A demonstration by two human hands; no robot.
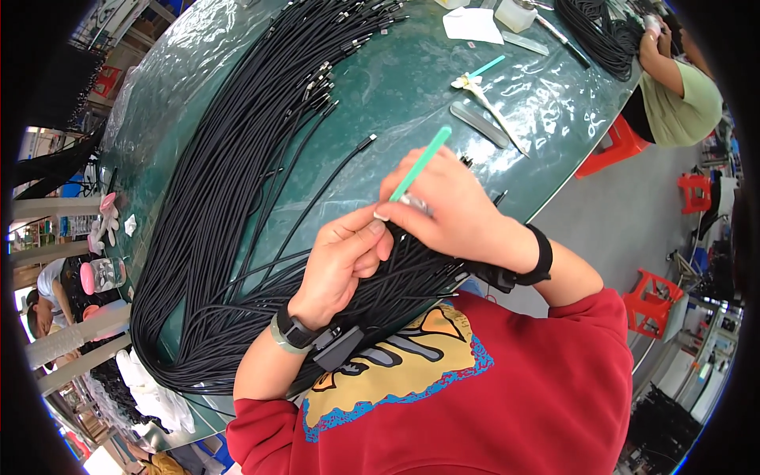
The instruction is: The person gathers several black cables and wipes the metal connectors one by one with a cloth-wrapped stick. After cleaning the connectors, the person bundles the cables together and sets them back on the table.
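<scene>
A green flat stick [420, 163] slants up from the closed fingers of my right hand [451, 202]. Something small and whitish shows at that hand's fingertips, too small to name. My left hand [340, 261] is closed in a pinch, its fingertips meeting those of the right; what they pinch is hidden. Under and beside both hands lies a large bundle of black cables [202, 182], bent in a loop on the green table [348, 103]. One cable end with a metal plug [369, 141] lies apart from the bundle, left of my right hand.
Beyond my right hand lie a grey flat strip [480, 124], a thin white tool [499, 115] and another green stick [487, 66]. White paper [472, 25] and a pen-like tool [562, 41] are farther back. A co-worker [681, 99] sits by black cables [598, 36]. Red stools [653, 303] stand right.
</scene>
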